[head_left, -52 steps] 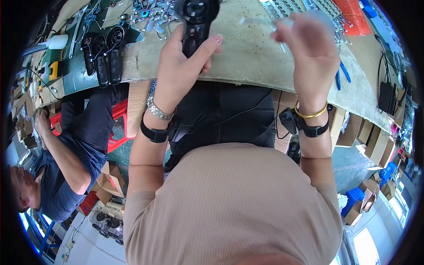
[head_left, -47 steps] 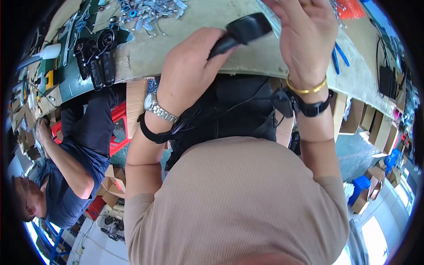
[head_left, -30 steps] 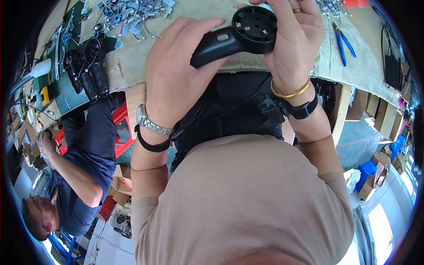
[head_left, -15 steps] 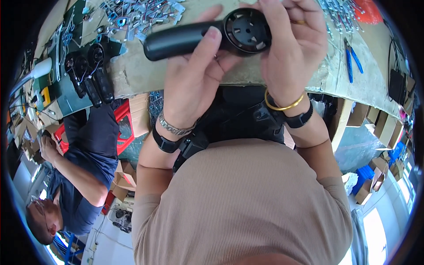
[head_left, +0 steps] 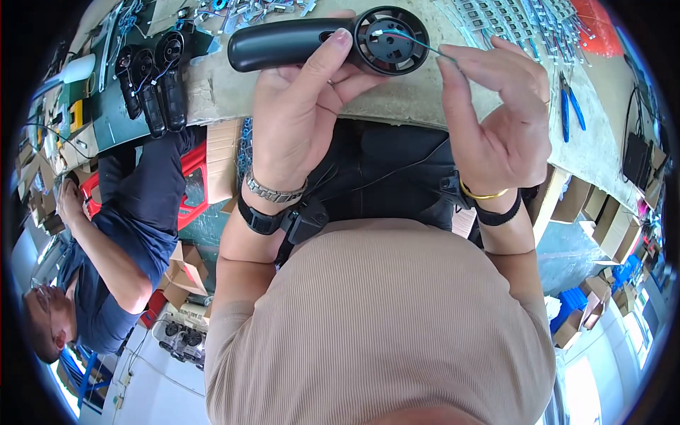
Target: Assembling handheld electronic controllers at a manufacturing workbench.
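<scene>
A black handheld fan body [head_left: 280, 46] lies level above the table, its round slotted head pointing right. My left hand [head_left: 294, 117] is closed around it from below, with the thumb on the handle close to the head. Right of the head, my right hand [head_left: 506, 113] pinches a thin dark-green wire [head_left: 423, 44] between thumb and forefinger. That wire runs left across the head's face to a small white connector [head_left: 377, 32]. Whether the connector is plugged into anything cannot be made out.
Several black fan bodies [head_left: 172, 85] with wires lie at the left. Blue-handled pliers [head_left: 572, 110] rest at the right, near a red plastic bag [head_left: 598, 28] and wired small parts [head_left: 499, 21]. A co-worker [head_left: 113, 248] sits at the left. Cardboard boxes [head_left: 602, 219] stand below the table's right side.
My right hand has moved from the fan head's rim down and right, and the pinched wire now shows across the head. My left hand still holds the fan body, slightly higher.
</scene>
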A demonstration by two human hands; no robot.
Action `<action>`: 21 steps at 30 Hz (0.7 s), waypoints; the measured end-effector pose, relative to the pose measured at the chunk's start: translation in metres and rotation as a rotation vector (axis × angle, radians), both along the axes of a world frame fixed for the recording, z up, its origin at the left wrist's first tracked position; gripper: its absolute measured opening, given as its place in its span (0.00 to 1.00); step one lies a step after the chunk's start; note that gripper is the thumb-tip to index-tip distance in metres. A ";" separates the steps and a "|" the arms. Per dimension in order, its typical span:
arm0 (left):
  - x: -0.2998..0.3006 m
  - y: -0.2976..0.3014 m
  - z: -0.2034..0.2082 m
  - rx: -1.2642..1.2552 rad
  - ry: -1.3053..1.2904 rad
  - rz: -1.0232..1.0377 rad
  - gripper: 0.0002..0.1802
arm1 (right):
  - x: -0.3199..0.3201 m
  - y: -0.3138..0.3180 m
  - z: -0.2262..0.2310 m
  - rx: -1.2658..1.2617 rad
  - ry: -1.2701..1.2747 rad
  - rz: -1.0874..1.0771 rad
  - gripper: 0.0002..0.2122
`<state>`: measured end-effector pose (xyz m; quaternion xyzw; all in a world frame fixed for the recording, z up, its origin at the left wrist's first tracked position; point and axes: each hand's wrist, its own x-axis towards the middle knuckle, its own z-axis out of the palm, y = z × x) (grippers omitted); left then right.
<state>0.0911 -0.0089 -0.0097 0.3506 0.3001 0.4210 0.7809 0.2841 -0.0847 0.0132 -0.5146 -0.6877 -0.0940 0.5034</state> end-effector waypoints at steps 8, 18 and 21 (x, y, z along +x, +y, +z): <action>0.001 -0.016 0.009 0.018 -0.043 -0.010 0.21 | 0.000 -0.012 0.005 0.037 -0.196 0.003 0.16; 0.000 -0.029 0.010 0.048 -0.034 0.049 0.20 | -0.005 -0.025 0.015 0.017 -0.311 0.112 0.18; -0.002 -0.030 0.008 0.055 -0.061 0.053 0.15 | -0.005 -0.028 0.007 0.012 -0.283 0.154 0.18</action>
